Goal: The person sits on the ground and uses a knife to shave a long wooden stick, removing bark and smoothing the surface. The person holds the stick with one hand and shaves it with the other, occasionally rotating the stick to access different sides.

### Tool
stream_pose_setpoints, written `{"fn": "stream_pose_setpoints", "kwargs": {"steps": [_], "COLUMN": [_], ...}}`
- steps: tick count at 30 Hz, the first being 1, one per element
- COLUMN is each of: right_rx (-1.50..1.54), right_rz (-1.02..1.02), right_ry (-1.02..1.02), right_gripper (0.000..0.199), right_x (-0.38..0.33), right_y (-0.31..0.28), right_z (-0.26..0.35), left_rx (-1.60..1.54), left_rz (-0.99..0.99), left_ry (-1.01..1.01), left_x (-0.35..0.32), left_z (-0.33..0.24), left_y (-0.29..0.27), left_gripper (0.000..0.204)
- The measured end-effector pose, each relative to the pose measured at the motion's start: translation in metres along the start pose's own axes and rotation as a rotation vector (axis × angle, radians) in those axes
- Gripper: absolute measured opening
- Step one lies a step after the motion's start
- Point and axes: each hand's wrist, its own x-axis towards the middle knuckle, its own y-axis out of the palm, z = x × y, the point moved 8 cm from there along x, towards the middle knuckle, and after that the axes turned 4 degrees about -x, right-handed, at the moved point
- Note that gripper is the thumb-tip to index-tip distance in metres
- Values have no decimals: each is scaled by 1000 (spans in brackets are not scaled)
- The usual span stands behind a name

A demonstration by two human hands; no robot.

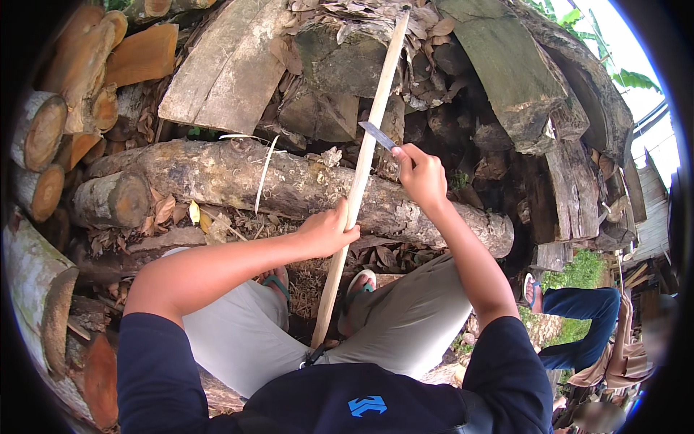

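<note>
A long, pale wooden stick (pixel 366 156) slants from my lap up and away to the woodpile. My left hand (pixel 329 230) is wrapped round it at mid-length. In my right hand (pixel 421 176) is a knife (pixel 379 135), its handle mostly covered by the fingers. The grey blade lies across the stick above my left hand, its tip pointing to the upper left. The stick's near end is at my waist, between my thighs. Its far end reaches the dry leaves at the top.
A thick log (pixel 231 173) lies crosswise before my feet, with a thin peeled strip (pixel 266 173) on it. Cut logs (pixel 40 130) are stacked at left. Weathered slabs (pixel 224 69) rise ahead. Another person in blue trousers (pixel 585 311) sits at the right, near grass.
</note>
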Motion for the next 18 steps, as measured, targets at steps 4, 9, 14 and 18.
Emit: {"fn": "stream_pose_setpoints", "kwargs": {"steps": [4, 9, 14, 18], "right_rx": [85, 223, 305, 275], "right_rz": [112, 39, -38, 30], "right_ry": [-532, -203, -339, -397], "right_gripper": [17, 20, 25, 21], "right_x": [-27, 15, 3, -3], "right_y": [27, 22, 20, 30], "right_z": [25, -10, 9, 7], "left_rx": [21, -98, -221, -362], "left_rz": [-39, 51, 98, 223], "left_ry": [46, -8, 22, -75], "left_x": [5, 13, 12, 11], "left_z": [6, 12, 19, 22], "left_y": [5, 9, 8, 19], "left_gripper": [70, 84, 81, 74]}}
